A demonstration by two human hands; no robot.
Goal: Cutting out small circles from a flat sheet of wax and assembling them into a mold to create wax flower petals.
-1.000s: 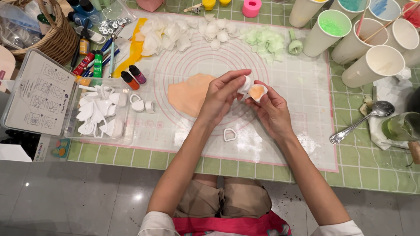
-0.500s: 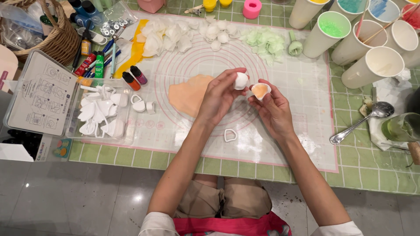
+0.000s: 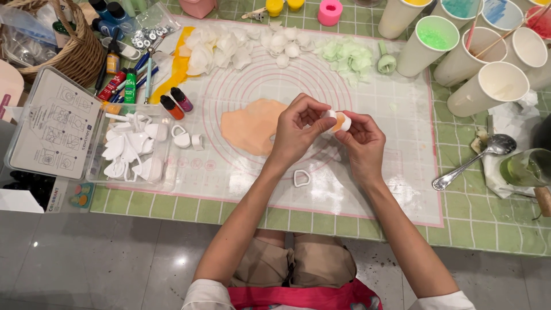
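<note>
My left hand [image 3: 297,131] and my right hand [image 3: 363,143] meet above a translucent mat [image 3: 402,172] with pink rings. Together they pinch a small white cutter [image 3: 340,120] with a bit of orange dough in it. Left of my hands a flat sheet of pale orange dough [image 3: 252,126] lies on the mat. Just below my hands a small white rounded-triangle cutter [image 3: 301,178] rests on the mat.
White petals [image 3: 229,49] and green petals [image 3: 347,54] lie along the far mat edge. Paper cups [image 3: 493,86] stand at right, with a spoon [image 3: 476,161] and a glass [image 3: 525,166]. At left sit a clear box of white cutters [image 3: 135,149], colouring bottles [image 3: 175,103] and a wicker basket [image 3: 63,51].
My hands have come closer together around the small cutter, and my left fingers now cover more of it. The dough sheet and the loose cutter have not moved.
</note>
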